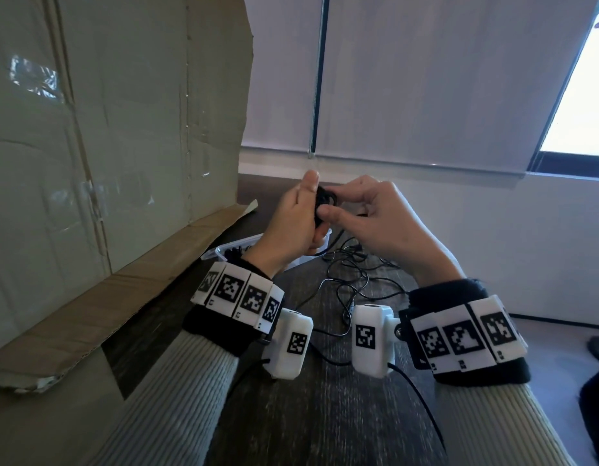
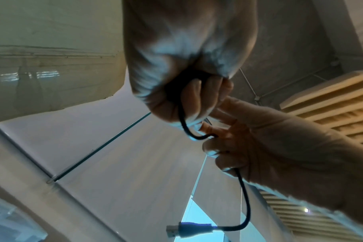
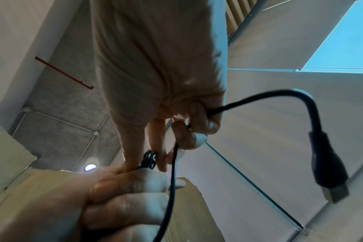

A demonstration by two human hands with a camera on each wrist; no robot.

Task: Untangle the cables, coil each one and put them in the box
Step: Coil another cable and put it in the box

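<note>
Both hands (image 1: 293, 218) (image 1: 380, 218) grip one black cable (image 1: 326, 200), coiling it; next, I judge, wind in its USB plug (image 3: 329, 167).

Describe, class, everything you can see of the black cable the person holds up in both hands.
The black cable is thin, round and rubbery-looking. Most of it is wound into a small tight coil, gripped in the left hand above the dark table. The right hand pinches the coil's edge while its curled fingers hold the loose tail. That tail arcs free and ends in a thick black moulded USB plug with a metal tip, hanging in the air.
</note>
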